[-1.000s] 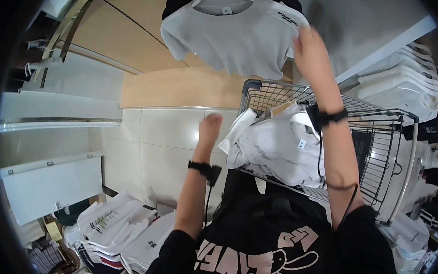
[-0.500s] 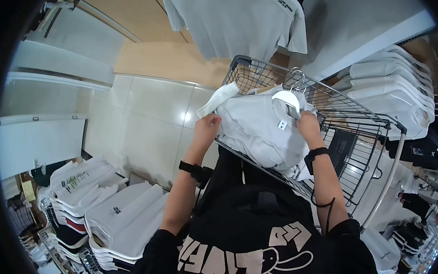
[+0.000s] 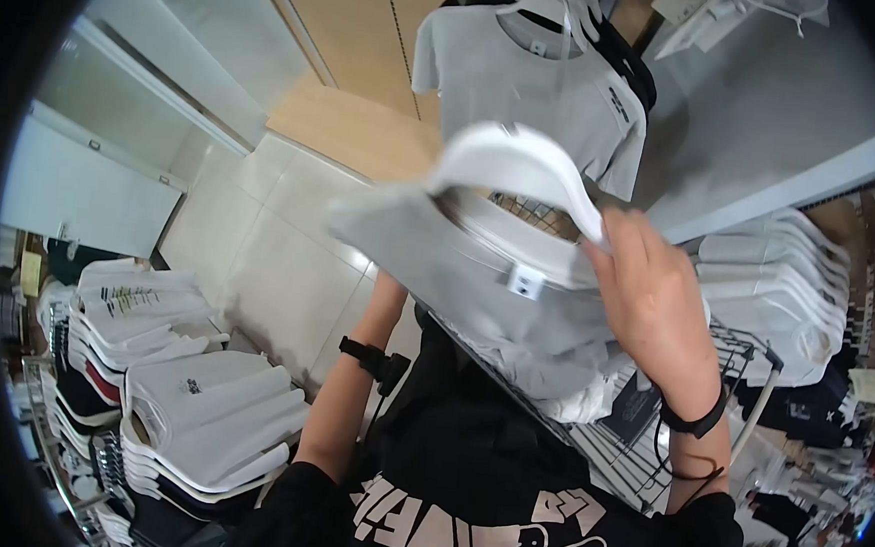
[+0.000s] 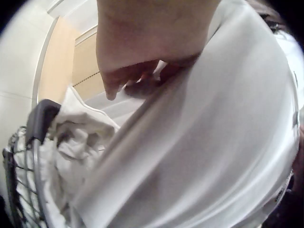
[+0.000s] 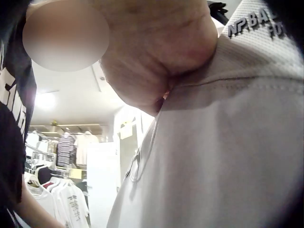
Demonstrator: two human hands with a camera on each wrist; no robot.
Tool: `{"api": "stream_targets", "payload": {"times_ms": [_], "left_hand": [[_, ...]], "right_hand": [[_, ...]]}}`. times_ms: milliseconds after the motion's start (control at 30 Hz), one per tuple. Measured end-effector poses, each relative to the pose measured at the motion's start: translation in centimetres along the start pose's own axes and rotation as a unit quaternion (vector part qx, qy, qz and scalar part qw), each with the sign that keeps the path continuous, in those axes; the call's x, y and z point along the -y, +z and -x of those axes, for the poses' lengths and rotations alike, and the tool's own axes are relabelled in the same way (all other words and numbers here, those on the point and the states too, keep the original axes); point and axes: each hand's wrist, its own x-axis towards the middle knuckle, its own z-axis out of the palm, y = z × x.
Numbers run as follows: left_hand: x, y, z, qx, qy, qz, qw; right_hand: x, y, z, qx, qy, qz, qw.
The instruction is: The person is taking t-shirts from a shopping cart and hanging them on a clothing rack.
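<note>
Up at the shoulder of the shirt, the right hand is closed round the cloth and the end of the white hanger inside it. The right wrist view shows fabric bunched into the palm. The left hand is hidden behind the shirt from the head camera. Its own wrist view shows the thumb and fingers curled onto the cloth, gripping it from underneath. Between the two hands the pale grey shirt is in the air, tilted, with its neck label toward the camera. It is well above the wire cart and touches no rail.

Judging from that, the shirt is out of the cart and on its hanger but is hung nowhere, and the hanger's hook cannot be made out in the blur. A heap of white clothes lies in the cart below, so more of the same work seems left.

Just beyond the raised shirt, a hanging shirt, also grey, sits on its own hanger in front of dark garments and takes up the space straight ahead. Folded shirts stand in stacks low on the left, and more lie piled on a shelf to the right. The raised shirt itself covers most of the cart and the left hand from the head view.
</note>
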Motion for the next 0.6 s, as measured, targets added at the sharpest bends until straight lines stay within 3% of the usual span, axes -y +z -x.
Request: {"api": "stream_targets", "payload": {"times_ms": [67,100,200,300,367,400,433,467,500,533,567,600], "left_hand": [[0.0,0.6,-0.7,0.098,0.199,0.035,0.975],[-0.7,1.2,-0.8,0.09,0.2,0.039,0.975],[-6.9,3.6,0.7,0.199,0.177,0.163,0.95],[-10.5,4.1,3.4,0.257,0.145,0.246,0.923],[-10.8,3.6,4.9,0.247,0.077,0.421,0.87],[-10.1,3.0,5.2,0.235,0.072,0.424,0.871],[-9.5,1.9,5.4,0.21,0.139,0.221,0.942],[-8.9,0.8,5.6,0.179,0.196,0.004,0.964],[-7.3,-0.1,5.5,0.173,0.192,0.003,0.966],[-5.5,-1.1,4.9,0.202,0.079,0.223,0.95],[-4.6,-1.9,4.6,0.187,-0.033,0.438,0.879],[-3.8,-3.3,4.2,0.193,-0.047,0.484,0.852]], "right_hand": [[1.2,-1.4,-4.0,-0.014,-0.036,-0.016,0.999],[2.2,-2.0,-6.2,-0.046,-0.045,-0.009,0.998],[2.6,-2.6,-13.0,-0.131,-0.134,0.016,0.982],[3.7,-3.6,-17.4,-0.102,-0.075,-0.03,0.991],[2.6,-2.6,-18.9,-0.102,-0.027,-0.019,0.994],[1.7,-1.8,-19.4,-0.116,-0.017,-0.014,0.993],[0.6,-1.1,-19.6,-0.148,-0.023,-0.02,0.989],[-0.5,-0.6,-19.5,-0.181,-0.029,-0.026,0.983],[-1.4,-0.2,-19.2,-0.178,-0.03,-0.033,0.983],[-2.5,0.3,-18.6,-0.216,-0.023,0.0,0.976],[-3.6,0.8,-18.1,-0.258,-0.014,0.035,0.965],[-4.7,1.2,-17.3,-0.263,-0.012,0.035,0.964]]}}
